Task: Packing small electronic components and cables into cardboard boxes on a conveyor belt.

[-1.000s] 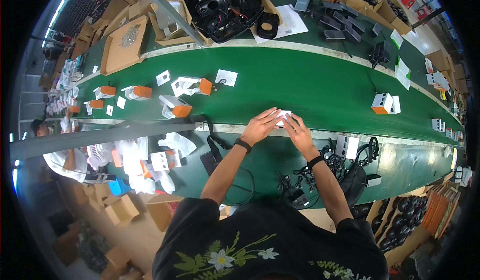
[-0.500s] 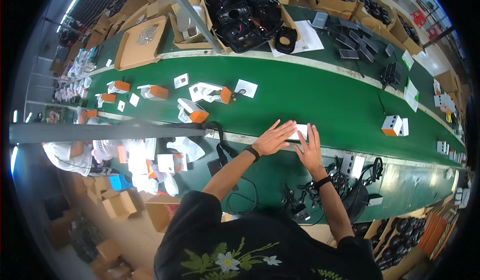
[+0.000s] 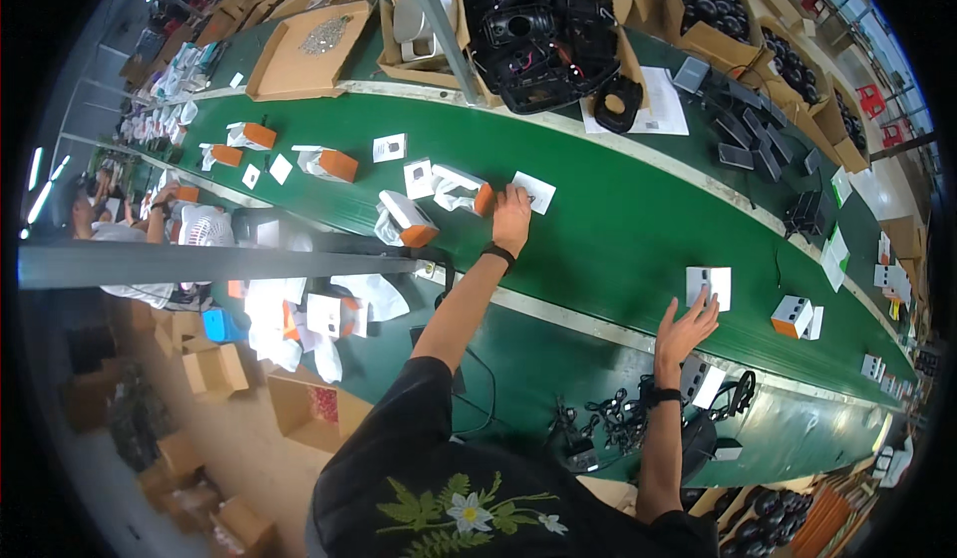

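Observation:
My left hand (image 3: 511, 217) reaches far forward over the green belt (image 3: 598, 224). Its fingers bend down onto the left side of a white card (image 3: 538, 187) with a dark item on it; whatever they grip is hidden beneath them. Farther right, my right hand (image 3: 688, 329) is open with fingers spread, its fingertips over the lower edge of a flat white piece (image 3: 710, 281) with dark marks. White-and-orange boxes, one (image 3: 407, 221) with its wrapping showing, lie left of my left hand. Another white-and-orange box (image 3: 792, 316) stands beyond my right hand.
A grey metal post (image 3: 219, 265) crosses at the left. Black cables (image 3: 608, 423) lie on the near bench. Across the belt are a carton of black plastic shells (image 3: 538, 39) and several dark rectangular blocks (image 3: 753, 134). Another person (image 3: 130, 234) works at the far left.
My hands have parted from the white piece they both covered. The left went forward and left to the card; the right moved right with the white piece, which now shows more fully.

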